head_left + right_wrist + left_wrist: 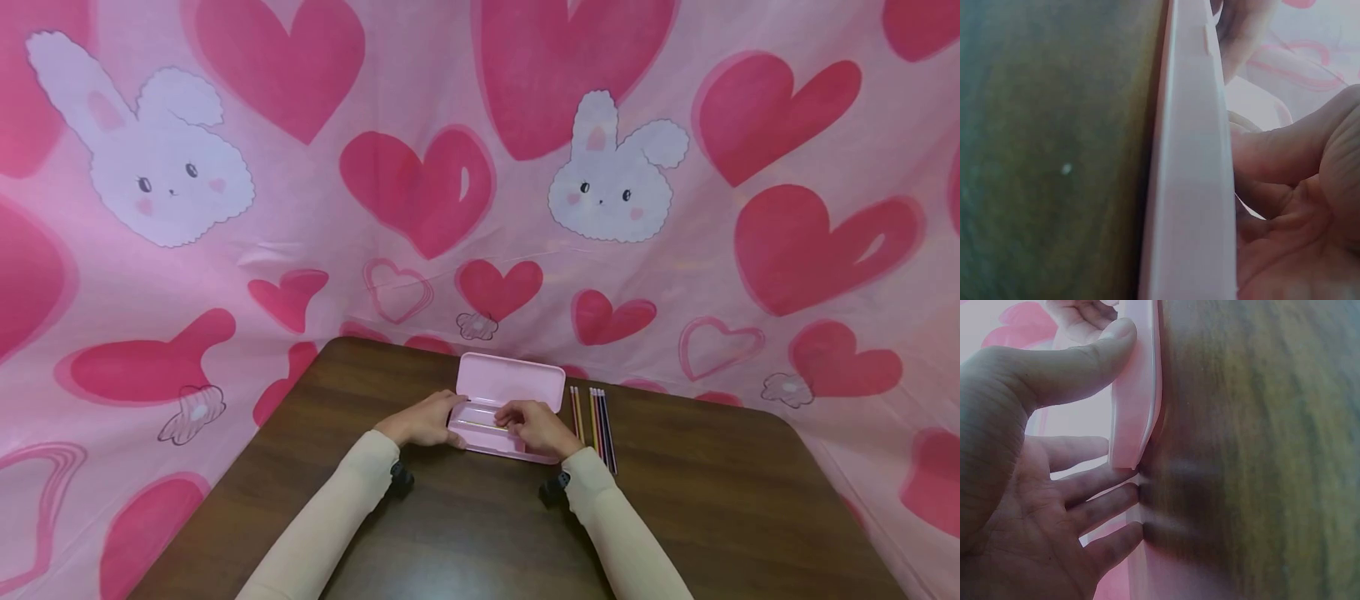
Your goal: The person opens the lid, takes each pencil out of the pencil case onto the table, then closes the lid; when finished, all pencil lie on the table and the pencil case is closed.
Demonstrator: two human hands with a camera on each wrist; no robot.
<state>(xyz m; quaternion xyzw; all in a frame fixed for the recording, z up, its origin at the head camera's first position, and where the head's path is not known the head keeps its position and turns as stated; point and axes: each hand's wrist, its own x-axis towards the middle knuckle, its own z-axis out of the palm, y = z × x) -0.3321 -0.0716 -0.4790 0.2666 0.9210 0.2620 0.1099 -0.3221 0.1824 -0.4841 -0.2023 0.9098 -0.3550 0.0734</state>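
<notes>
An open pink pencil case (510, 381) lies on the table, its lid raised at the back. My left hand (429, 419) holds the case's left end. In the left wrist view, the thumb (1119, 337) presses the front wall (1134, 394) and the fingers spread around the end corner. Inside the tray lies a thin yellowish pencil (483, 426). My right hand (536, 427) reaches over the front wall with curled fingers and pinches the pencil near its right end. In the right wrist view, the case's front wall (1194, 187) hides those fingertips.
Several colored pencils (600, 425) lie side by side to the right of the case, partly behind the right wrist, with a couple more pencils (576, 412) just left of them. The brown wooden table (712, 483) meets a pink heart-and-rabbit cloth (525, 275) at its back edge.
</notes>
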